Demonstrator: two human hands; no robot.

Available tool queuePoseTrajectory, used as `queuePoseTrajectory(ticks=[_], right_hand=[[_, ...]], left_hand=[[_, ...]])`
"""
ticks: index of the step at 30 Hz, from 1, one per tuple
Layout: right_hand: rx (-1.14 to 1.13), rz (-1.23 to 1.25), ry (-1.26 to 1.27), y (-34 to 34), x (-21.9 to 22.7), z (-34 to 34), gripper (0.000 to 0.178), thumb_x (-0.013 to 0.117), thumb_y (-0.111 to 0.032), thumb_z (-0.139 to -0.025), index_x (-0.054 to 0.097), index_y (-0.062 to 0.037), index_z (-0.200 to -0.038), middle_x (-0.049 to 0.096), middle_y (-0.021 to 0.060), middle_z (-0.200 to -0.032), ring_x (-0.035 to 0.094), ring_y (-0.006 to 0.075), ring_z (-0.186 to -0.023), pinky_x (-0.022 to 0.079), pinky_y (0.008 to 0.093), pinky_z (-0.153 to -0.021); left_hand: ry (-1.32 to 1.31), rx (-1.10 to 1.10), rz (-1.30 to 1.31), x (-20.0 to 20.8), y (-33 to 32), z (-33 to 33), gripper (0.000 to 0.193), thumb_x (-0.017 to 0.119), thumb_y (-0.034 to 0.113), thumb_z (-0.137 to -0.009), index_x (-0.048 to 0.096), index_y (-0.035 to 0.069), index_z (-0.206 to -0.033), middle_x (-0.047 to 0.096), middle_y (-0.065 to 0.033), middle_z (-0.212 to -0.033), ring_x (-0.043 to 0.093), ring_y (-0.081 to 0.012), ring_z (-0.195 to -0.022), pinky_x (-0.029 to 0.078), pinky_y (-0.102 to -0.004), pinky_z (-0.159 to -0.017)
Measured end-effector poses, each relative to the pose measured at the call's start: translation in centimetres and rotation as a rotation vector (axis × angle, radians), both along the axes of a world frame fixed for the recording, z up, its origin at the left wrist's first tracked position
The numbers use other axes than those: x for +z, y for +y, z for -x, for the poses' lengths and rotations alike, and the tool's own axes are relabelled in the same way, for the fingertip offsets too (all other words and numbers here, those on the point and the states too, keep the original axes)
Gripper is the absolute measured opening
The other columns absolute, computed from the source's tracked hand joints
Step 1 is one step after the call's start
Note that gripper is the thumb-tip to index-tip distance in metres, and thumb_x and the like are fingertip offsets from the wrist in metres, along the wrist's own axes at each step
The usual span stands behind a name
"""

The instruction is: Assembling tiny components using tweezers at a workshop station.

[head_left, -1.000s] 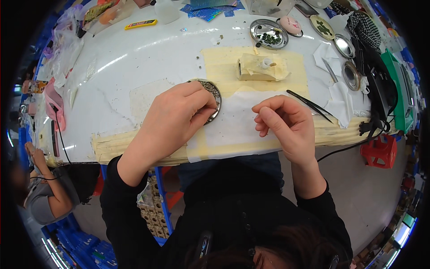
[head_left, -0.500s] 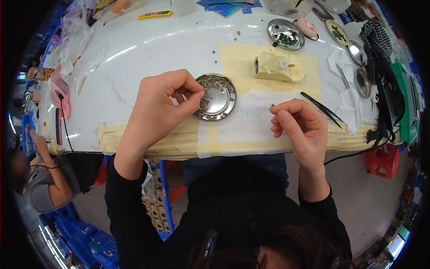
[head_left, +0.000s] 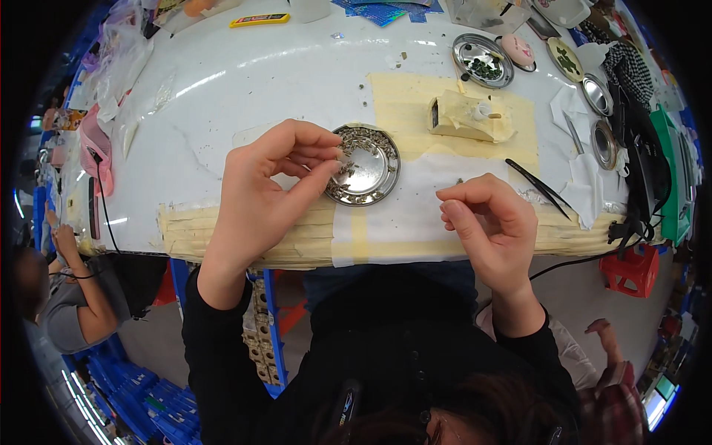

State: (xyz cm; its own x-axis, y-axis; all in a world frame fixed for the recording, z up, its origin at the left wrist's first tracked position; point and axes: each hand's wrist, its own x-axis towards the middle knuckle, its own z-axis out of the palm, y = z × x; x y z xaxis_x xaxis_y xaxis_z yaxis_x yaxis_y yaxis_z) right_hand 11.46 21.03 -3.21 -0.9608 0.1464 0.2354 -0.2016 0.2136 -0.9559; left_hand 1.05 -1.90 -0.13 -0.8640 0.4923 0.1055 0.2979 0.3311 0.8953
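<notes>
My left hand (head_left: 278,185) hovers at the left rim of a round metal dish (head_left: 376,176). Its thumb and fingertips are a little apart, and I make out nothing held between them. Small dark greenish bits lie in the dish, mostly around its edge. To the right, my right hand (head_left: 493,230) is over a white cloth (head_left: 415,215), thumb and index finger close together in a pinch. Whatever those fingertips hold, if anything, is too small to tell. Just beyond them a tiny dark bit (head_left: 459,181) shows against the cloth. Black tweezers (head_left: 538,187) lie to the right of this hand.
Beyond the cloth sits a tape-wrapped block (head_left: 467,119) with a short peg. A second metal dish (head_left: 483,61) holds dark green pieces. Lids, a green tray (head_left: 671,174) and a black bag crowd the right. One person (head_left: 81,297) sits left; another (head_left: 615,386) appears lower right.
My left thumb and fingers have parted from a pinch beside the dish. My right hand has dropped slightly toward me, away from the tiny bit. A person has come into sight at lower right.
</notes>
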Motion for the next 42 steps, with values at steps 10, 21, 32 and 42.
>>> queuePoseTrajectory(ticks=[10, 21, 32, 42], right_hand=[[0.735, 0.636, 0.66, -2.3, 4.4, -2.6, 0.019, 0.061, -0.011, -0.09, 0.065, -0.0167, -0.107, 0.063, 0.0115, -0.082, 0.056, 0.0176, -0.055, 0.047, 0.0241, -0.048], [0.741, 0.675, 0.76, -3.8, 4.4, -2.7, 0.016, 0.053, -0.017, -0.098, 0.06, -0.0262, -0.109, 0.065, 0.0147, -0.085, 0.052, 0.0157, -0.051, 0.045, 0.0219, -0.049], [0.837, 0.411, 0.763, -2.6, 4.1, -1.7, 0.005, 0.067, -0.008, -0.084, 0.07, -0.0092, -0.089, 0.063, 0.0124, -0.077, 0.053, 0.0158, -0.053, 0.042, 0.0211, -0.048], [0.845, 0.37, 0.673, -1.7, 3.5, -2.0, 0.019, 0.063, -0.021, -0.093, 0.072, -0.0038, -0.091, 0.062, 0.0114, -0.073, 0.055, 0.0156, -0.054, 0.046, 0.0218, -0.049]], left_hand=[[-0.038, 0.079, -0.229, 0.5, -0.1, -2.4, 0.017, 0.064, -0.006, -0.082, 0.066, -0.003, -0.099, 0.061, -0.0061, -0.092, 0.06, -0.0097, -0.08, 0.049, -0.0207, -0.067], [-0.145, 0.13, -0.258, 0.2, -0.1, -1.8, 0.01, 0.067, -0.003, -0.083, 0.066, -0.002, -0.093, 0.066, -0.0069, -0.083, 0.06, -0.0091, -0.07, 0.049, -0.0214, -0.064], [0.327, -0.102, 0.377, 0.7, 1.8, -0.2, 0.009, 0.068, -0.003, -0.078, 0.063, 0.0, -0.086, 0.056, -0.0074, -0.076, 0.058, -0.0187, -0.064, 0.045, -0.0276, -0.057], [0.377, -0.23, 0.568, 1.4, 2.6, 1.0, 0.008, 0.065, 0.005, -0.08, 0.058, 0.0, -0.081, 0.056, -0.0111, -0.077, 0.058, -0.0257, -0.067, 0.046, -0.034, -0.06]])
